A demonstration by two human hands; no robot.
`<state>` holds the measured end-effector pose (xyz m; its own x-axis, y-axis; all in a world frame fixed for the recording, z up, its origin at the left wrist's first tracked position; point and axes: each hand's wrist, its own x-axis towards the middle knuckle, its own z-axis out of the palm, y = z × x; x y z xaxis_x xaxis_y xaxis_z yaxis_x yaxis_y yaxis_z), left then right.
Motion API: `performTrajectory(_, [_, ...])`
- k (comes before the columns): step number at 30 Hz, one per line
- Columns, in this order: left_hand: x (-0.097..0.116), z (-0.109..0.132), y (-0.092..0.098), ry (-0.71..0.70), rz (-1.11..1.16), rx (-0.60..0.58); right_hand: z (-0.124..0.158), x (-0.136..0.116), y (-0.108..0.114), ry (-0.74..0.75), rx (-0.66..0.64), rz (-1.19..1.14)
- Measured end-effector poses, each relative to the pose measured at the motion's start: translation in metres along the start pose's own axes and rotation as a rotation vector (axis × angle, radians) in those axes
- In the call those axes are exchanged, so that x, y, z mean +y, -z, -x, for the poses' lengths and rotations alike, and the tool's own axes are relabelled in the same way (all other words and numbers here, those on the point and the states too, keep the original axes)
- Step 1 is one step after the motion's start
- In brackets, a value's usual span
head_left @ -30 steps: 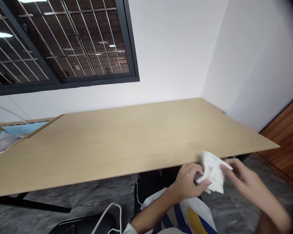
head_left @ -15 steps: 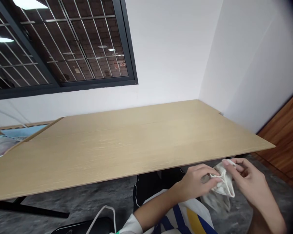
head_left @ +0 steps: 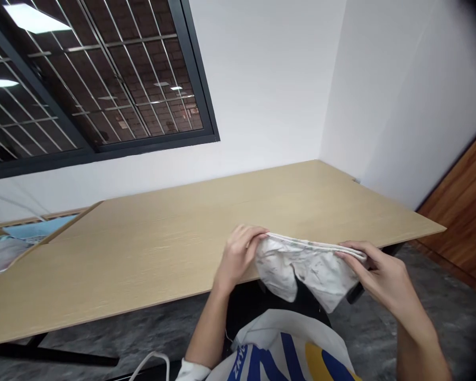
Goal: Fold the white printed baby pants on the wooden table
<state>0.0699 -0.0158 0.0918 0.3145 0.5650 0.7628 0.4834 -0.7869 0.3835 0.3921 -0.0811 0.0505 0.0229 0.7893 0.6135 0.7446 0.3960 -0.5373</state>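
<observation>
A small pair of white patterned shorts hangs stretched between my hands, at the front edge of the wooden table. The waistband runs along the top and the two legs dangle below it. My left hand pinches the left end of the waistband between thumb and fingers. At the other end, my right hand grips the band with the thumb on the near side. The faint print on the cloth is too small to make out.
At the far left a box holds light blue and whitish cloth. A barred window is in the wall behind the table. Below the table's front edge, a white cable loops near my lap.
The shorts were bunched between my hands below the table edge. Now my hands are farther apart, the left one has moved left and up, and the waistband is spread out.
</observation>
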Motion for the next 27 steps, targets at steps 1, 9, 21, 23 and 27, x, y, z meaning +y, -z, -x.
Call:
performTrajectory(1, [-0.001, -0.001, 0.015, -0.039, -0.072, -0.001, -0.007, -0.006, -0.002, 0.065, -0.023, -0.031])
performTrajectory(9, [-0.013, -0.001, 0.072, 0.031, -0.437, 0.164, -0.075, -0.038, -0.033, 0.443, -0.042, -0.093])
performTrajectory(21, [-0.148, -0.03, 0.058, 0.582, 0.014, 0.072, -0.201, -0.015, -0.166, 0.03, -0.282, -0.255])
performTrajectory(23, [-0.175, -0.035, 0.048, 0.611, -0.022, 0.037, -0.217, -0.004, -0.194, -0.003, -0.322, -0.247])
performTrajectory(27, [-0.219, -0.042, 0.023, 0.682, -0.107, -0.016, -0.24, 0.019, -0.246, -0.096, -0.359, -0.176])
